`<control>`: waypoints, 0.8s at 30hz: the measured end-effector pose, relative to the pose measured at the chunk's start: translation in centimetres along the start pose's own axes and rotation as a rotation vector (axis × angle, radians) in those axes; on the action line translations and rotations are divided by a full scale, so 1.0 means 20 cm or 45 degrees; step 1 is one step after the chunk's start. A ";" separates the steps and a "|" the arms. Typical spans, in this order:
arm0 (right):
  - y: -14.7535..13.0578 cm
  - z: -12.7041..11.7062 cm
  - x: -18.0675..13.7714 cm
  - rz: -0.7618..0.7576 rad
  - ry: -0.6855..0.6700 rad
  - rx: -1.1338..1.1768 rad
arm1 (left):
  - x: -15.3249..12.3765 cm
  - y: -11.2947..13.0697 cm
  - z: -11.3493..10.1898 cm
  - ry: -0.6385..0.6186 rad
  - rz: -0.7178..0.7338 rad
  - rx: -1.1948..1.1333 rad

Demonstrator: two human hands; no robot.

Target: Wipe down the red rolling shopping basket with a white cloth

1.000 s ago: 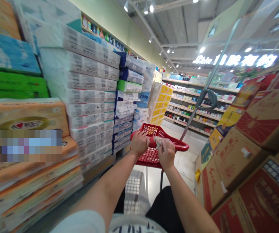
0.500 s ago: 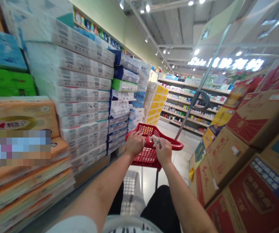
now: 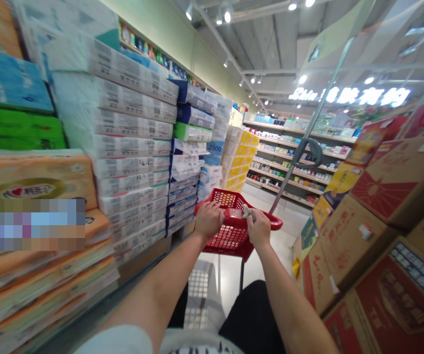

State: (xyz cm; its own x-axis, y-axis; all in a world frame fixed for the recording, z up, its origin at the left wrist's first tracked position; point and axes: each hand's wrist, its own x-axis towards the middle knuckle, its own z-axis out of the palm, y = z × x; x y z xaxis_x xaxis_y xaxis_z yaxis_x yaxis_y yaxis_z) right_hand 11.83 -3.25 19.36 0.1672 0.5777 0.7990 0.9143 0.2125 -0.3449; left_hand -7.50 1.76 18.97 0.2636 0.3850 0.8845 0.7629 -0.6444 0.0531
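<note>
A red shopping cart [image 3: 230, 238] stands in front of me in a shop aisle. My left hand [image 3: 208, 220] is closed round the cart's red handle bar. To its right, my right hand [image 3: 258, 227] also grips the handle bar [image 3: 274, 225], and its fingers pinch a small crumpled whitish scrap [image 3: 247, 211] against it. The cart's mesh basket shows nothing inside it.
Tall stacks of wrapped tissue packs [image 3: 131, 147] line the left side, close to the cart. Cardboard boxes [image 3: 381, 211] are piled along the right. A slanted metal pole [image 3: 308, 132] rises beyond the cart. Stocked shelves [image 3: 289, 167] cross the aisle's far end, with pale floor [image 3: 286, 246] between.
My right hand has slid a little to the right along the handle bar. The stacks have shifted slightly in view; both hands still hold the cart.
</note>
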 end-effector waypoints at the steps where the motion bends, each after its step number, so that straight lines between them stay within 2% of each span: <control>1: 0.00 0.00 0.02 0.043 -0.024 -0.026 | 0.00 0.00 0.00 0.003 -0.001 0.001; 4: 0.00 0.01 0.00 0.070 0.072 -0.093 | -0.01 0.00 -0.01 0.014 0.010 0.008; 6: 0.00 0.03 -0.04 0.006 0.187 -0.090 | -0.01 -0.01 -0.01 0.027 0.013 0.010; 8: 0.00 0.03 -0.07 -0.056 0.230 -0.073 | -0.02 -0.02 -0.01 0.039 0.007 0.008; 10: 0.00 0.02 -0.06 -0.079 0.156 -0.075 | -0.02 -0.03 -0.01 0.042 0.005 -0.001; 14: 0.00 -0.02 0.01 0.008 -0.029 -0.129 | -0.02 -0.03 -0.02 0.030 0.026 -0.004; 19: -0.01 -0.05 -0.01 0.043 0.028 -0.153 | -0.02 -0.03 -0.03 0.020 0.040 0.000; 24: -0.04 -0.06 -0.07 -0.089 0.020 -0.215 | -0.03 -0.10 -0.05 0.004 0.061 -0.053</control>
State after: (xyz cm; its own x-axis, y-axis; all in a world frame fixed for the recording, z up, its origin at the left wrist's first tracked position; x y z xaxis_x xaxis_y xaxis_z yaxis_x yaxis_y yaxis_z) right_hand 11.36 -5.17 19.11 0.1053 0.5537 0.8261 0.9726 0.1158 -0.2016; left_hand -9.79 2.03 18.74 0.2973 0.3507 0.8880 0.7240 -0.6891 0.0297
